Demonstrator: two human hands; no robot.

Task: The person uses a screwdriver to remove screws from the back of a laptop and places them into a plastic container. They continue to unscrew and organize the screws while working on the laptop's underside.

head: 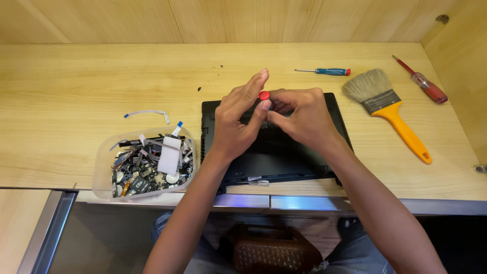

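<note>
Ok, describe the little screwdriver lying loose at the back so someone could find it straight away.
Start at the black laptop base on the light wooden bench. Just beyond its far edge lies a slim screwdriver with a blue handle and red cap. The other loose screwdriver, right of the yellow-handled paintbrush, has a clear red handle.

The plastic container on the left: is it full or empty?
Full: the clear plastic container is heaped to its rim with small electronic scraps.

A clear plastic tub (104,167), rounded and rectangular, sits at the lower left of the frame on the wooden bench, filled with small dark parts and a white block. A small white label (253,178) lies on the black laptop's near edge, bottom centre.
</note>
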